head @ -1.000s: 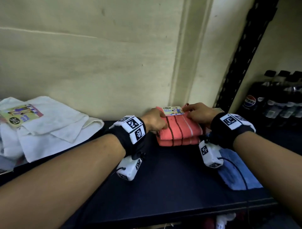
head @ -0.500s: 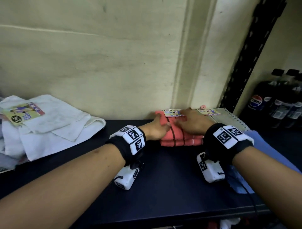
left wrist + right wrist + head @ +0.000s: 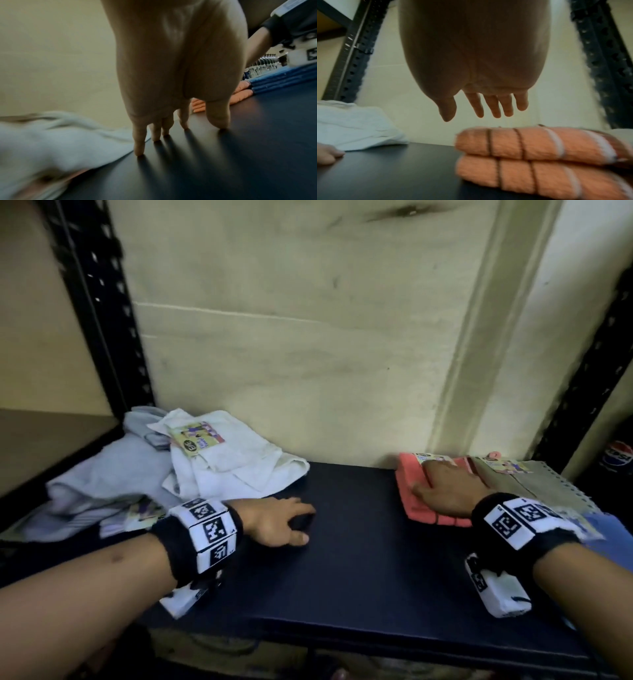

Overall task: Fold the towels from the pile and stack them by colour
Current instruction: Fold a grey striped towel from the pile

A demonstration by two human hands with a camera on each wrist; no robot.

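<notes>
Two folded coral striped towels [image 3: 530, 146] lie stacked at the back right of the dark shelf [image 3: 359, 559]; the stack [image 3: 411, 498] carries a paper label. My right hand [image 3: 471, 117] hovers just over the stack with fingers loose and spread, holding nothing. My left hand [image 3: 301, 525] is out on the bare shelf, its straight fingertips [image 3: 139, 152] touching the surface beside the rumpled white towel pile [image 3: 222, 467]. That pile [image 3: 42, 142] is blurred in the left wrist view.
A folded grey-olive towel [image 3: 513, 487] with a label lies right of the coral stack, and blue folded towels [image 3: 274, 79] lie in front of it. Black rack posts [image 3: 102, 313] stand at both sides. Bottles [image 3: 616, 457] stand beyond the right post.
My left hand has left the coral stack and slid left onto the bare shelf near the white pile. The right hand has lifted off the stack. The head view has swung left.
</notes>
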